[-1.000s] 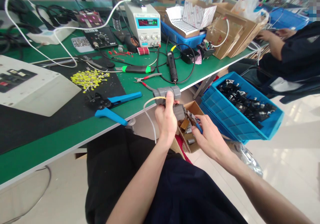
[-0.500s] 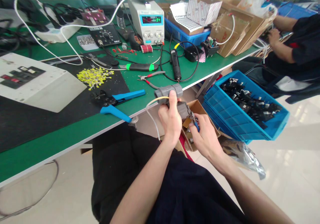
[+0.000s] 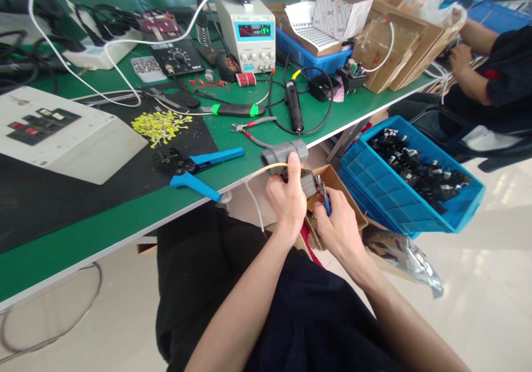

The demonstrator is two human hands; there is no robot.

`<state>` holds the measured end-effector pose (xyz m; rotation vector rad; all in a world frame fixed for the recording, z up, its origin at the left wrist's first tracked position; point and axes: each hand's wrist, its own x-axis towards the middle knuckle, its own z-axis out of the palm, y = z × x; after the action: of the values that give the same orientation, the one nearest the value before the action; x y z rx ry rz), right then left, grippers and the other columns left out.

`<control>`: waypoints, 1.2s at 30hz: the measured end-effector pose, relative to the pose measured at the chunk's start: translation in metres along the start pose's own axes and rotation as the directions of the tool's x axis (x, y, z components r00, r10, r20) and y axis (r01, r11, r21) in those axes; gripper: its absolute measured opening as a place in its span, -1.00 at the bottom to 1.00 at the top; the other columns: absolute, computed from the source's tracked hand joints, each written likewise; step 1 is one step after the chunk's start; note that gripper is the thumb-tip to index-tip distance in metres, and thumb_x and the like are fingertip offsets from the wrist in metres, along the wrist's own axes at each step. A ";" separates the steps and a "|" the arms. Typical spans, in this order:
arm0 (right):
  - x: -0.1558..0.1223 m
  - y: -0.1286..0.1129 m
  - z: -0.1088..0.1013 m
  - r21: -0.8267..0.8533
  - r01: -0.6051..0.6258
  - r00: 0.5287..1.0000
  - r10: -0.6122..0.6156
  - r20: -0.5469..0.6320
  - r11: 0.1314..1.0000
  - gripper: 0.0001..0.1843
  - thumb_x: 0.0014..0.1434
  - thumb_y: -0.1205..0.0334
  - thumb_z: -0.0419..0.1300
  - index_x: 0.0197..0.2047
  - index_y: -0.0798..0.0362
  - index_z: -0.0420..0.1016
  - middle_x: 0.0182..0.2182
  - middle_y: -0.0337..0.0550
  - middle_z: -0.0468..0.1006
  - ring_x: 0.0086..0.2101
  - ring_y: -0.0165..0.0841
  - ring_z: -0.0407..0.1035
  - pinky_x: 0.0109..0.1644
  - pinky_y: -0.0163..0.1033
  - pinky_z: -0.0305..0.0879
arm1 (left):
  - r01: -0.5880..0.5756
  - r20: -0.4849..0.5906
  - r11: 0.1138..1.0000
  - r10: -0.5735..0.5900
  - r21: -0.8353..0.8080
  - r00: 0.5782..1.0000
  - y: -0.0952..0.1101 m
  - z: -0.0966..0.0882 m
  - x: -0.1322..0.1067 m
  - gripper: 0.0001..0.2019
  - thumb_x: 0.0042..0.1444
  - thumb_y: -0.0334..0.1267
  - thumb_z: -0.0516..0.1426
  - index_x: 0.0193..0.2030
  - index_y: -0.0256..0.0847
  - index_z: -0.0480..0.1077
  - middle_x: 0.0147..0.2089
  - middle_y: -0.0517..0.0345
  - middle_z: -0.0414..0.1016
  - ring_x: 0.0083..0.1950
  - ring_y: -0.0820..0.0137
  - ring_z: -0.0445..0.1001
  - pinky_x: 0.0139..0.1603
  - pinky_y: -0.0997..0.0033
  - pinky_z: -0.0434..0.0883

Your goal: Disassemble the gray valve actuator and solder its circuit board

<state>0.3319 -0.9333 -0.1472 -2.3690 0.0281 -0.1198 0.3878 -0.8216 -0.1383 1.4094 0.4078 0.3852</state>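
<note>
My left hand is wrapped round a grey plastic pipe-shaped housing, thumb laid along its top. From the housing a thin yellow-to-white wire loops out and hangs down on the left. My right hand grips a small pair of pliers with blue handles. The metal jaws of the pliers point up at the right end of the housing. Whether they are closed on anything is too small to make out. Both hands are just off the bench edge, above an open cardboard box.
On the green bench lie a blue-handled crimper, red-handled cutters, an electric screwdriver and a heap of yellow-tipped parts. A power supply stands behind. A blue crate of black parts and a seated co-worker are right.
The pliers have turned a little more upright at the right end of the housing. My left hand keeps its hold. The whole view has shifted slightly.
</note>
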 end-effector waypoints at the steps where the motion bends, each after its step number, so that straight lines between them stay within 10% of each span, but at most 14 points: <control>1: -0.001 0.000 -0.001 0.006 0.004 1.000 -0.004 0.006 1.000 -0.60 0.34 0.21 0.02 0.17 0.12 0.43 0.03 0.09 0.47 0.05 -0.06 0.39 0.20 0.06 0.33 | 0.001 -0.004 1.000 -0.001 0.002 1.000 0.000 -0.001 0.001 -0.45 0.30 0.28 0.09 -0.28 -0.20 0.58 -0.23 0.00 0.69 -0.13 0.19 0.67 -0.08 0.30 0.53; 36: -0.004 0.013 0.014 -0.020 0.023 0.999 -0.024 -0.037 1.000 -0.73 0.39 0.13 0.06 -0.08 0.07 0.53 -0.12 -0.01 0.59 -0.17 -0.14 0.48 -0.05 -0.11 0.28 | -0.095 0.000 0.983 0.096 0.159 0.995 -0.008 -0.008 0.000 -0.41 0.31 0.30 0.07 -0.20 -0.20 0.63 -0.17 -0.05 0.71 0.00 0.13 0.66 -0.05 0.30 0.48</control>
<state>0.3294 -0.9328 -0.1669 -2.3866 0.0194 -0.1757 0.3837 -0.8159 -0.1468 1.5871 0.3848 0.4440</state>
